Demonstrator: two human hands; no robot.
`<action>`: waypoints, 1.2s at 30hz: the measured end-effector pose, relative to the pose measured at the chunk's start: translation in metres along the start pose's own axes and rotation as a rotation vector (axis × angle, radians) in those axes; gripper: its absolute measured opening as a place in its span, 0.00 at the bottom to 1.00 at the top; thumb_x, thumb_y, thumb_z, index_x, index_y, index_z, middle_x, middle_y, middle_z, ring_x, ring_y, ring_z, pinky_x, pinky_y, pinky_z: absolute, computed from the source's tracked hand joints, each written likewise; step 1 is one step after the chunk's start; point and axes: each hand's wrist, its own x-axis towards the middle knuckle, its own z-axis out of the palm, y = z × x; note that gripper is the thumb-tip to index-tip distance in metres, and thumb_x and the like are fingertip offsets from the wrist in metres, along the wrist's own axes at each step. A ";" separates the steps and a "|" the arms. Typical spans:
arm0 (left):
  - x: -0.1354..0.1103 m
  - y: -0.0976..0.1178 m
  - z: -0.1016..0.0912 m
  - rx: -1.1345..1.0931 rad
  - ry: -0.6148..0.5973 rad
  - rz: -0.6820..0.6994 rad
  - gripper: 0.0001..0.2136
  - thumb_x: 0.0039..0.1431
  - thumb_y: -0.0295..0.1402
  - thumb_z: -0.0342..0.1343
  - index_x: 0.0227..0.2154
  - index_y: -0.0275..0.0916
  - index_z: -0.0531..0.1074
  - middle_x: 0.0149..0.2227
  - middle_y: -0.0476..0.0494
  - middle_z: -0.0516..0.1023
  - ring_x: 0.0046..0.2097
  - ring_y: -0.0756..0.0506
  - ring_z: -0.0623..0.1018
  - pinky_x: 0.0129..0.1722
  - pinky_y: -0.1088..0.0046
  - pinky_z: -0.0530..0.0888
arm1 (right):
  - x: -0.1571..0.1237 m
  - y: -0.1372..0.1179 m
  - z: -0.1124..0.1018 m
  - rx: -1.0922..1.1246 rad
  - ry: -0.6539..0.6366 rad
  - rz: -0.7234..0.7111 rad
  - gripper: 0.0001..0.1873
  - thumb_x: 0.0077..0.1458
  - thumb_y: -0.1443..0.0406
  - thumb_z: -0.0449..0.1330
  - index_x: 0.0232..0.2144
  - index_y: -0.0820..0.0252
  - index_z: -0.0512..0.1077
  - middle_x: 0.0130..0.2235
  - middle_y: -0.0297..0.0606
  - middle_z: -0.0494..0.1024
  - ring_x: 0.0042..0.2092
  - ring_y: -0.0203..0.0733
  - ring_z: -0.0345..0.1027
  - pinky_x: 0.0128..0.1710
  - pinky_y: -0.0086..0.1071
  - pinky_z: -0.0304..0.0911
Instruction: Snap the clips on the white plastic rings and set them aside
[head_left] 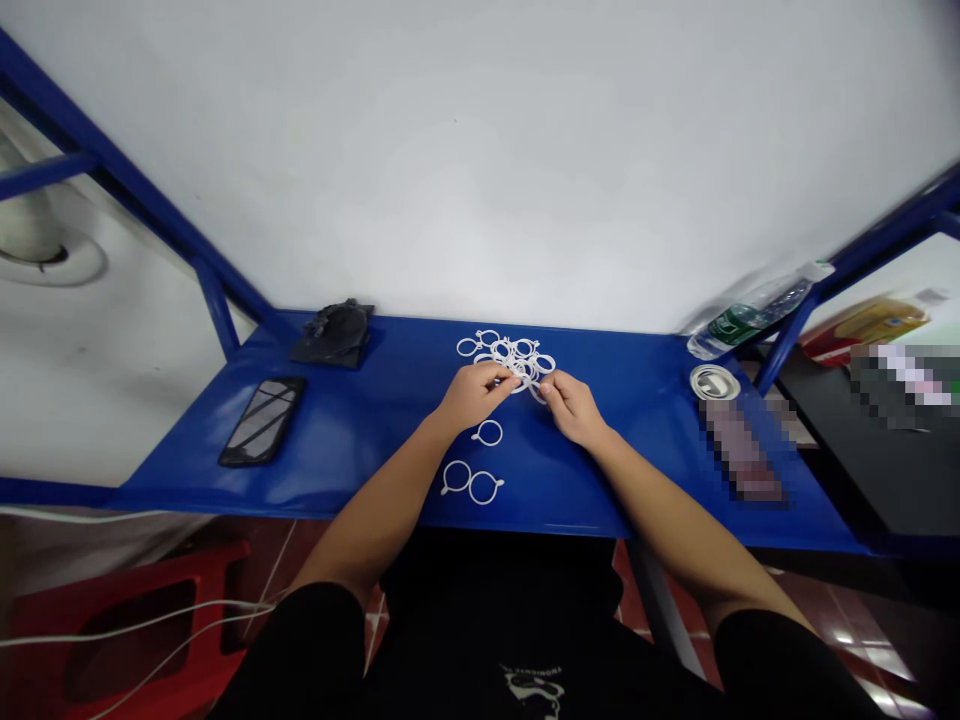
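Several thin white rings, each with a small tab, lie in a loose pile [504, 349] toward the back of the blue table. At the near edge of this pile, the fingers of my left hand [471, 392] are pinched together on a white ring, partly covered by the fingertips. Just to the right, my right hand [573, 405] pinches the side of another white ring [534, 392]. Whether these two rings are linked cannot be made out. Closer to me lie a single ring [502, 433] and a pair of rings side by side, the left one [469, 474] touching or nearly touching the right one [496, 488].
On the blue table [360, 420], a black phone [262, 421] and crumpled black plastic [339, 336] lie left. A water bottle [750, 318] leans at the right frame, near a tape roll [714, 382] and a blurred item. A white wall rises behind; a red stool [202, 600] stands below.
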 end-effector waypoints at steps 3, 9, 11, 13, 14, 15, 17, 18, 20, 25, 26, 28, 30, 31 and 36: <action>0.000 0.001 0.001 -0.045 0.030 -0.041 0.10 0.67 0.38 0.59 0.40 0.40 0.83 0.30 0.48 0.81 0.31 0.49 0.77 0.34 0.72 0.71 | 0.000 -0.001 -0.001 -0.001 -0.015 -0.033 0.26 0.74 0.46 0.46 0.32 0.55 0.68 0.33 0.39 0.76 0.35 0.43 0.70 0.39 0.35 0.64; -0.003 -0.005 0.006 -0.157 0.070 -0.073 0.15 0.64 0.34 0.58 0.50 0.38 0.81 0.25 0.52 0.77 0.25 0.52 0.71 0.29 0.74 0.69 | 0.000 0.000 0.002 0.015 -0.104 -0.047 0.21 0.73 0.50 0.51 0.33 0.56 0.69 0.32 0.37 0.77 0.33 0.41 0.70 0.36 0.33 0.62; -0.004 -0.007 0.006 -0.211 0.096 -0.099 0.11 0.62 0.33 0.58 0.44 0.38 0.81 0.25 0.51 0.77 0.24 0.52 0.71 0.27 0.75 0.68 | 0.001 0.001 0.003 0.000 -0.141 -0.038 0.20 0.72 0.51 0.54 0.32 0.56 0.69 0.30 0.36 0.77 0.31 0.39 0.68 0.34 0.32 0.60; -0.004 -0.008 0.006 -0.268 0.118 -0.119 0.07 0.60 0.31 0.57 0.37 0.38 0.80 0.28 0.49 0.80 0.24 0.52 0.72 0.26 0.75 0.67 | 0.001 0.002 0.005 -0.008 -0.187 -0.021 0.17 0.70 0.53 0.58 0.31 0.56 0.69 0.29 0.34 0.77 0.29 0.38 0.67 0.32 0.31 0.58; -0.004 -0.009 0.005 -0.298 0.128 -0.130 0.06 0.60 0.30 0.57 0.36 0.38 0.79 0.29 0.48 0.81 0.24 0.52 0.72 0.26 0.75 0.67 | 0.002 0.003 0.006 -0.007 -0.217 -0.011 0.14 0.68 0.55 0.59 0.33 0.56 0.70 0.29 0.33 0.77 0.28 0.37 0.67 0.32 0.30 0.58; -0.003 -0.009 0.005 -0.328 0.142 -0.142 0.06 0.60 0.30 0.57 0.35 0.38 0.78 0.29 0.47 0.81 0.24 0.52 0.72 0.25 0.76 0.67 | 0.002 0.003 0.006 -0.004 -0.253 -0.006 0.11 0.67 0.57 0.61 0.36 0.56 0.71 0.29 0.32 0.78 0.28 0.37 0.68 0.31 0.30 0.58; -0.001 -0.009 0.005 -0.370 0.169 -0.172 0.07 0.60 0.31 0.57 0.37 0.38 0.79 0.29 0.48 0.81 0.23 0.52 0.71 0.24 0.76 0.66 | 0.001 0.004 0.006 -0.003 -0.323 -0.005 0.09 0.65 0.61 0.62 0.46 0.56 0.72 0.30 0.31 0.79 0.28 0.37 0.69 0.31 0.30 0.58; -0.001 -0.010 0.005 -0.380 0.182 -0.186 0.08 0.60 0.31 0.57 0.38 0.39 0.81 0.27 0.48 0.80 0.23 0.52 0.70 0.24 0.76 0.65 | 0.001 0.004 0.006 -0.006 -0.351 -0.010 0.14 0.64 0.64 0.61 0.52 0.56 0.71 0.31 0.30 0.80 0.28 0.37 0.70 0.31 0.30 0.59; 0.001 -0.010 0.004 -0.388 0.206 -0.197 0.11 0.60 0.32 0.58 0.42 0.39 0.83 0.26 0.49 0.78 0.23 0.52 0.69 0.23 0.76 0.65 | 0.001 0.003 0.005 -0.021 -0.383 -0.021 0.26 0.64 0.66 0.59 0.63 0.57 0.66 0.31 0.30 0.80 0.28 0.37 0.70 0.32 0.30 0.60; 0.002 -0.013 0.002 -0.412 0.257 -0.198 0.14 0.66 0.37 0.56 0.46 0.40 0.84 0.29 0.47 0.80 0.23 0.52 0.70 0.24 0.76 0.68 | 0.003 0.001 0.002 -0.102 -0.395 0.046 0.35 0.65 0.58 0.62 0.70 0.60 0.61 0.32 0.33 0.82 0.29 0.39 0.73 0.30 0.31 0.60; 0.002 -0.013 0.002 -0.412 0.263 -0.201 0.14 0.66 0.38 0.57 0.46 0.40 0.84 0.30 0.47 0.81 0.23 0.52 0.70 0.23 0.76 0.69 | 0.004 0.001 0.002 -0.131 -0.401 0.065 0.33 0.65 0.58 0.63 0.68 0.59 0.65 0.31 0.33 0.82 0.29 0.40 0.73 0.30 0.32 0.59; 0.003 -0.013 0.003 -0.416 0.270 -0.207 0.13 0.65 0.39 0.59 0.46 0.40 0.84 0.32 0.46 0.82 0.23 0.52 0.71 0.23 0.76 0.69 | 0.005 -0.001 0.001 -0.180 -0.419 0.078 0.23 0.64 0.60 0.63 0.60 0.57 0.74 0.31 0.34 0.82 0.30 0.40 0.74 0.31 0.32 0.60; 0.003 -0.013 0.004 -0.426 0.265 -0.212 0.13 0.62 0.39 0.62 0.44 0.39 0.84 0.31 0.46 0.82 0.23 0.52 0.72 0.22 0.76 0.69 | 0.006 -0.002 0.001 -0.200 -0.439 0.065 0.14 0.65 0.61 0.63 0.51 0.55 0.80 0.31 0.34 0.83 0.30 0.40 0.74 0.32 0.32 0.60; 0.003 -0.012 0.004 -0.429 0.263 -0.212 0.12 0.61 0.39 0.63 0.43 0.39 0.84 0.31 0.46 0.82 0.24 0.52 0.72 0.22 0.76 0.69 | 0.006 -0.003 0.000 -0.204 -0.445 0.055 0.13 0.64 0.59 0.64 0.48 0.54 0.80 0.32 0.34 0.83 0.31 0.40 0.75 0.32 0.32 0.60; 0.002 -0.012 0.006 -0.423 0.264 -0.189 0.11 0.56 0.37 0.67 0.40 0.39 0.85 0.27 0.48 0.79 0.22 0.54 0.68 0.21 0.77 0.65 | 0.004 -0.004 -0.002 -0.239 -0.475 0.018 0.12 0.58 0.56 0.71 0.41 0.53 0.79 0.31 0.32 0.82 0.30 0.39 0.73 0.31 0.30 0.56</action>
